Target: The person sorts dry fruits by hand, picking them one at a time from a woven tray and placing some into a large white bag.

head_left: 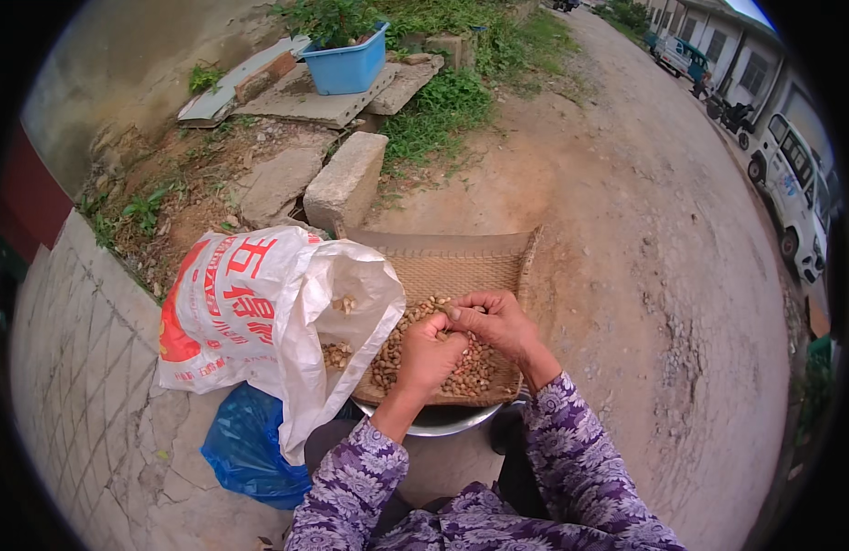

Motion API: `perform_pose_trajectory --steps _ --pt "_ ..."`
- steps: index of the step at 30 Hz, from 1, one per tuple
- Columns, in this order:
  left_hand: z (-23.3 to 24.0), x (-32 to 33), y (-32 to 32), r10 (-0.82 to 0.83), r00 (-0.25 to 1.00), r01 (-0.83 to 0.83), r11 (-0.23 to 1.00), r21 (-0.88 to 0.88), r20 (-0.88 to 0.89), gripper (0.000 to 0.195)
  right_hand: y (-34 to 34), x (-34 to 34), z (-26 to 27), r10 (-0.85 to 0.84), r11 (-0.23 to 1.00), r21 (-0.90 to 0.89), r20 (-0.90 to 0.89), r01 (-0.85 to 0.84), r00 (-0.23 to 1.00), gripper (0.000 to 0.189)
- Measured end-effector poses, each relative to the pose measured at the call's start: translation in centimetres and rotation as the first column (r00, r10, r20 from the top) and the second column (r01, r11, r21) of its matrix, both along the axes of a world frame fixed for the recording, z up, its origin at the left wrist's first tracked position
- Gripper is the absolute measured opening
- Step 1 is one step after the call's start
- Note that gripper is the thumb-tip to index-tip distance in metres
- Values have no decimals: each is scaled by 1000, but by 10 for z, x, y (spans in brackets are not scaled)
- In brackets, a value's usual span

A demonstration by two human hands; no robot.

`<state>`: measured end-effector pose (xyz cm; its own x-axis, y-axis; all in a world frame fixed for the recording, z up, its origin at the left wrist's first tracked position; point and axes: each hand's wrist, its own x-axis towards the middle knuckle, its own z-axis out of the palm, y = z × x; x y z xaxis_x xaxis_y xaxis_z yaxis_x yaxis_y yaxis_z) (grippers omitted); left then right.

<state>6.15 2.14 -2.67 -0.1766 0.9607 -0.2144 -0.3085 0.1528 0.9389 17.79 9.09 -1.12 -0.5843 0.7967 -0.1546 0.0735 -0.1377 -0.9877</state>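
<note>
Over a woven bamboo winnowing tray (459, 275), my two hands meet with bent fingers. Unshelled peanuts (386, 365) and some reddish shelled kernels (476, 361) lie heaped in the tray beneath them. My left hand (428, 358) is curled, and what looks like a peanut shows between its thumb and forefinger. Thumb and forefinger of my right hand (500, 324) come together at the left fingertips; whether anything is between them is hidden. Just left of the tray, a white woven sack (293, 296) with red printing gapes open, with peanut shells (337, 355) inside.
Under the tray's near edge shows the rim of a metal basin (459, 425). A blue plastic bag (248, 448) lies below the sack. Beyond stand a concrete block (345, 179) and a blue planter (348, 65) on slabs. Parked vehicles (789, 179) line the dirt road (638, 241) at right.
</note>
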Motion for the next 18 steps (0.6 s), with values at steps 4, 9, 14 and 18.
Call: perform_pose_trajectory --steps 4,9,14,18 --pt "-3 -4 -2 -25 992 28 999 -18 127 5 0 2 7 -51 985 -171 -156 24 986 15" --pt "2 -7 -2 -42 953 71 994 -84 300 7 14 20 3 -206 952 -300 -469 64 859 12" --pt "7 -12 -2 82 915 -69 997 -47 396 10 1 9 13 -245 968 -115 -258 222 935 9" --pt "9 -10 -2 99 894 -126 991 34 436 11 -6 1 13 -152 976 135 -131 169 980 10"
